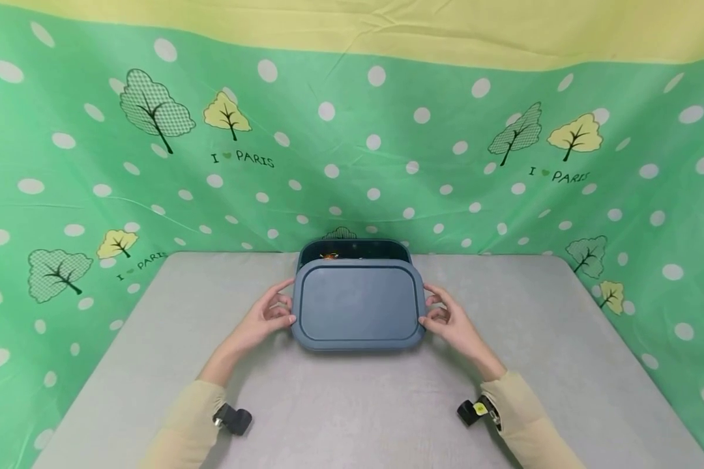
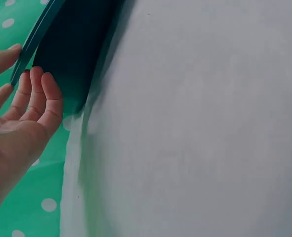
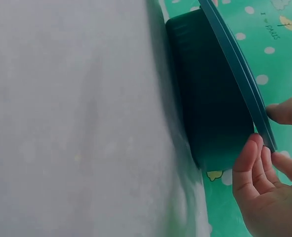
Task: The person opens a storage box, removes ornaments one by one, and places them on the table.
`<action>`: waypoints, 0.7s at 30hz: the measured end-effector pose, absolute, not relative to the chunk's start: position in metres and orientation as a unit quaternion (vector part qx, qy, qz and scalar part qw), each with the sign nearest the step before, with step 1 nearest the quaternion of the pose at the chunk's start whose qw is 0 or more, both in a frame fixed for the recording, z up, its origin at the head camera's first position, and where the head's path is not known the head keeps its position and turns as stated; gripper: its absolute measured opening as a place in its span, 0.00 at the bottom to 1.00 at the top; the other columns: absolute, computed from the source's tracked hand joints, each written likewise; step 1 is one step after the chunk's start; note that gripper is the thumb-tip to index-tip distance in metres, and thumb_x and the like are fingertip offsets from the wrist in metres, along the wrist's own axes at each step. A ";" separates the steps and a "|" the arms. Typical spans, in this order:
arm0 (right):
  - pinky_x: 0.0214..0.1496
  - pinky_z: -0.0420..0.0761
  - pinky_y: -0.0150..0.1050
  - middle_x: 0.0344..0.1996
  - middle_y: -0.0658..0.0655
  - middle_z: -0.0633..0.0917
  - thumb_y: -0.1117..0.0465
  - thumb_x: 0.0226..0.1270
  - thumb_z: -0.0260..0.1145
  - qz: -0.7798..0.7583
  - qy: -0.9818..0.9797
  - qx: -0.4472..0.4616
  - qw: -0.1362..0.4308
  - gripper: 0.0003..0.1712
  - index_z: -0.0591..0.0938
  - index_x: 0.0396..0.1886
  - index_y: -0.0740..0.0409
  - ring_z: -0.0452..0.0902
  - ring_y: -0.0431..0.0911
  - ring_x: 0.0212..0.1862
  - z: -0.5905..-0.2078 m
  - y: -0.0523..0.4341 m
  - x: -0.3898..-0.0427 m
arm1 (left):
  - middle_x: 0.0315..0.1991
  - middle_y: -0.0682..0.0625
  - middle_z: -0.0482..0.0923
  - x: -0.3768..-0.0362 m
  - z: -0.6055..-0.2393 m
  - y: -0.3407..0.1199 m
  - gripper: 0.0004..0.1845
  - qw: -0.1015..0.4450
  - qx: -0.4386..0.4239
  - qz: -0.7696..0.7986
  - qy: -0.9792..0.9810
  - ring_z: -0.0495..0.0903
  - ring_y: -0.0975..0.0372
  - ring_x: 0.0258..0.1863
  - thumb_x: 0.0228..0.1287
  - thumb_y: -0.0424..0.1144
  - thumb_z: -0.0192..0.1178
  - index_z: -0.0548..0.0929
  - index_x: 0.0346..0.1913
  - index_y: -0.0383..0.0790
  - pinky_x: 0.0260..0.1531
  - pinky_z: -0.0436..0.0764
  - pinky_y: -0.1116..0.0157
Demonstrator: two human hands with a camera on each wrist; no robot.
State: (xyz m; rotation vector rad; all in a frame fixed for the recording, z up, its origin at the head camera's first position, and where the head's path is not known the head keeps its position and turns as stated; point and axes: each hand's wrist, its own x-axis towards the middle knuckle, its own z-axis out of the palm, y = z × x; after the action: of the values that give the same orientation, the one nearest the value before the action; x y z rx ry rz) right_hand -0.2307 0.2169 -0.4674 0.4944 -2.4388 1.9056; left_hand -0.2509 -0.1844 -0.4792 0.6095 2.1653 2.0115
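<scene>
A dark blue-grey rectangular container (image 1: pixel 354 249) stands on the grey table (image 1: pixel 358 410), near its far edge. Its matching lid (image 1: pixel 358 303) sits shifted toward me, so the back of the container shows open with something orange inside. My left hand (image 1: pixel 272 316) pinches the lid's left edge, and my right hand (image 1: pixel 446 319) pinches its right edge. In the left wrist view the left hand's fingers (image 2: pixel 37 98) curl under the lid rim (image 2: pixel 37 34) beside the container wall (image 2: pixel 71 54). In the right wrist view the right hand's fingers (image 3: pixel 254 168) grip the lid rim (image 3: pixel 239 69) above the container wall (image 3: pixel 210 98).
A green cloth backdrop (image 1: pixel 387 156) with white dots and tree prints hangs behind and around the table. Black wrist-camera mounts (image 1: pixel 233 418) (image 1: pixel 475 410) sit on both sleeves. Bare table surface stretches left, right and in front of the container.
</scene>
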 end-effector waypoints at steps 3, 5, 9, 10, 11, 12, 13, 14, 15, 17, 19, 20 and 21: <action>0.36 0.79 0.29 0.42 0.67 0.71 0.79 0.57 0.65 0.607 -0.777 0.167 -0.007 0.41 0.61 0.71 0.67 0.77 0.43 0.34 -0.470 0.220 -0.228 | 0.40 0.41 0.70 -0.247 -0.479 -0.188 0.41 0.068 0.215 0.652 0.724 0.78 0.60 0.36 0.58 0.22 0.63 0.57 0.73 0.33 0.36 0.80 0.68; 0.36 0.79 0.29 0.41 0.67 0.71 0.79 0.56 0.66 0.605 -0.777 0.174 -0.019 0.44 0.59 0.72 0.67 0.77 0.42 0.33 -0.472 0.221 -0.225 | 0.40 0.41 0.71 -0.245 -0.479 -0.191 0.41 0.074 0.223 0.645 0.727 0.78 0.60 0.37 0.58 0.23 0.64 0.56 0.73 0.33 0.38 0.79 0.67; 0.34 0.78 0.29 0.39 0.65 0.72 0.77 0.57 0.67 0.598 -0.779 0.186 -0.045 0.46 0.56 0.73 0.66 0.75 0.40 0.31 -0.472 0.224 -0.219 | 0.39 0.43 0.74 -0.240 -0.479 -0.195 0.43 0.095 0.232 0.638 0.728 0.79 0.59 0.40 0.59 0.25 0.65 0.54 0.74 0.35 0.41 0.79 0.66; 0.33 0.78 0.29 0.38 0.65 0.72 0.77 0.57 0.67 0.596 -0.778 0.190 -0.052 0.46 0.55 0.73 0.66 0.75 0.40 0.31 -0.472 0.224 -0.217 | 0.39 0.44 0.75 -0.239 -0.479 -0.196 0.44 0.101 0.233 0.636 0.729 0.79 0.59 0.41 0.59 0.25 0.65 0.54 0.75 0.36 0.42 0.79 0.66; 0.33 0.77 0.30 0.38 0.65 0.72 0.76 0.58 0.67 0.593 -0.779 0.194 -0.056 0.46 0.55 0.73 0.66 0.75 0.40 0.31 -0.471 0.225 -0.216 | 0.39 0.45 0.75 -0.238 -0.478 -0.196 0.44 0.108 0.235 0.634 0.729 0.79 0.59 0.41 0.59 0.25 0.65 0.54 0.75 0.36 0.41 0.79 0.66; 0.32 0.77 0.30 0.38 0.65 0.71 0.77 0.57 0.67 0.591 -0.780 0.199 -0.058 0.47 0.54 0.73 0.66 0.75 0.40 0.30 -0.471 0.225 -0.214 | 0.38 0.45 0.76 -0.237 -0.477 -0.196 0.44 0.115 0.235 0.632 0.729 0.80 0.59 0.41 0.59 0.26 0.65 0.53 0.75 0.36 0.42 0.80 0.66; 0.31 0.78 0.30 0.37 0.65 0.71 0.77 0.57 0.67 0.587 -0.781 0.204 -0.060 0.47 0.54 0.73 0.67 0.75 0.41 0.30 -0.470 0.226 -0.213 | 0.38 0.45 0.76 -0.236 -0.477 -0.197 0.44 0.122 0.238 0.629 0.730 0.80 0.58 0.42 0.59 0.26 0.65 0.53 0.75 0.35 0.42 0.80 0.65; 0.31 0.78 0.30 0.37 0.65 0.71 0.77 0.57 0.67 0.583 -0.784 0.207 -0.062 0.47 0.54 0.73 0.67 0.75 0.41 0.30 -0.471 0.227 -0.212 | 0.38 0.45 0.76 -0.235 -0.477 -0.197 0.44 0.128 0.241 0.627 0.730 0.80 0.58 0.42 0.59 0.27 0.66 0.54 0.75 0.35 0.42 0.80 0.65; 0.31 0.78 0.30 0.36 0.64 0.71 0.77 0.57 0.67 0.579 -0.785 0.211 -0.064 0.47 0.54 0.73 0.67 0.76 0.41 0.30 -0.472 0.228 -0.210 | 0.38 0.45 0.76 -0.234 -0.477 -0.197 0.44 0.136 0.241 0.626 0.729 0.80 0.58 0.42 0.59 0.27 0.66 0.54 0.75 0.35 0.42 0.80 0.65; 0.30 0.79 0.31 0.36 0.64 0.72 0.76 0.57 0.67 0.570 -0.790 0.215 -0.068 0.47 0.54 0.73 0.67 0.76 0.42 0.30 -0.474 0.229 -0.208 | 0.37 0.44 0.77 -0.231 -0.477 -0.198 0.44 0.149 0.243 0.626 0.726 0.80 0.58 0.42 0.59 0.27 0.66 0.53 0.74 0.34 0.42 0.80 0.65; 0.30 0.79 0.32 0.35 0.63 0.72 0.75 0.57 0.68 0.563 -0.795 0.214 -0.076 0.47 0.54 0.73 0.66 0.77 0.42 0.29 -0.474 0.230 -0.205 | 0.36 0.43 0.78 -0.229 -0.478 -0.200 0.43 0.159 0.248 0.625 0.722 0.80 0.57 0.41 0.59 0.27 0.65 0.53 0.74 0.33 0.42 0.80 0.64; 0.30 0.79 0.32 0.35 0.63 0.72 0.75 0.57 0.68 0.560 -0.797 0.213 -0.081 0.47 0.54 0.73 0.65 0.77 0.43 0.30 -0.475 0.230 -0.203 | 0.36 0.43 0.78 -0.228 -0.479 -0.202 0.43 0.164 0.251 0.626 0.720 0.80 0.57 0.41 0.59 0.26 0.64 0.53 0.74 0.33 0.41 0.80 0.64; 0.30 0.79 0.33 0.35 0.63 0.73 0.74 0.58 0.68 0.557 -0.798 0.212 -0.085 0.47 0.54 0.73 0.65 0.76 0.43 0.30 -0.475 0.230 -0.202 | 0.35 0.44 0.78 -0.226 -0.479 -0.203 0.43 0.170 0.254 0.626 0.718 0.80 0.57 0.40 0.60 0.25 0.63 0.52 0.74 0.34 0.40 0.80 0.65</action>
State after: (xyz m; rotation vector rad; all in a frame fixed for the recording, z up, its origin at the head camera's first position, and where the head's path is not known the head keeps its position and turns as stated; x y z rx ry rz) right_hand -0.2021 0.2303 -0.4746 0.7032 -2.6535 1.8530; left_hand -0.2265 -0.2026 -0.4795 0.7209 2.0393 1.7793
